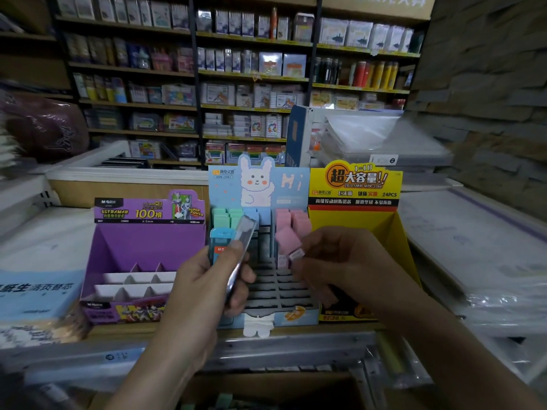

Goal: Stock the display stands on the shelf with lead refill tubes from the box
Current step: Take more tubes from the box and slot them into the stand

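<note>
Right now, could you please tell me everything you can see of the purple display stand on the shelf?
The purple display stand looks like printed cardboard, with an upright header card reading "100" and cartoon hero art. Below it, stepped tiers with white dividers form compartments, all of which look empty. It sits upright on the shelf, leftmost of three stands, right beside the blue bunny stand. The left hand overlaps its right edge in view; whether it touches is unclear.

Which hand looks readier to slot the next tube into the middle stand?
Probably the right hand: it holds a pink tube just above the rabbit stand's pink column. The left hand holds several tubes.
</note>
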